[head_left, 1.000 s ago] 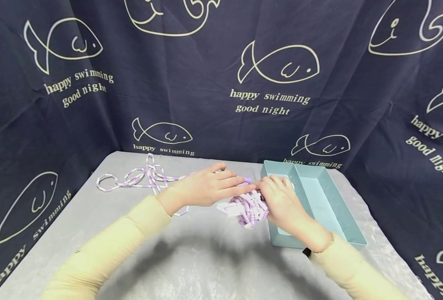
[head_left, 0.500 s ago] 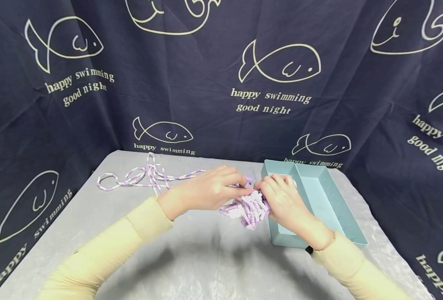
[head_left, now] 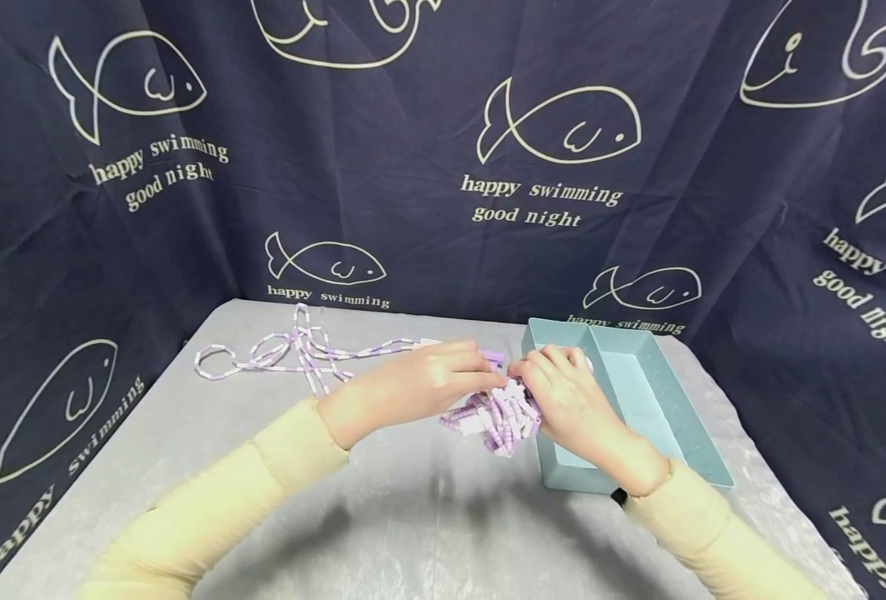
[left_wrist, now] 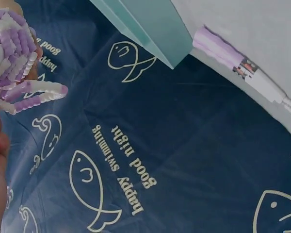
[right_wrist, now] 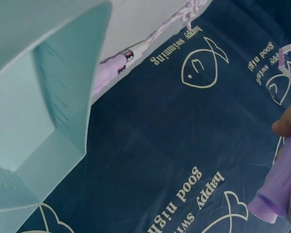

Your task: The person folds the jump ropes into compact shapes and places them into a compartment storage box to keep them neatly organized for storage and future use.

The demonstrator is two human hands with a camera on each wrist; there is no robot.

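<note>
Fingertips [head_left: 493,382] of the left hand [head_left: 437,379] are drawn together on the top of a tangled bundle [head_left: 504,421] of purple and white beaded rope. Close beside it, the right hand [head_left: 563,392] is clamped round a purple handle [right_wrist: 282,177], curled fingers covering much of it. Between the two hands the bundle hangs down, in front of the tray's near-left edge from where I stand. Just past the left hand, a second handle [left_wrist: 218,46] lies on the grey table [head_left: 382,508], and its beaded cord [head_left: 381,350] runs leftward into loose, crossing loops. To the right sits a blue-green tray [head_left: 647,396], split lengthwise into two compartments, the left one partly behind the right hand. Dark cloth [head_left: 405,158] printed with pale fish rises around the table.
</note>
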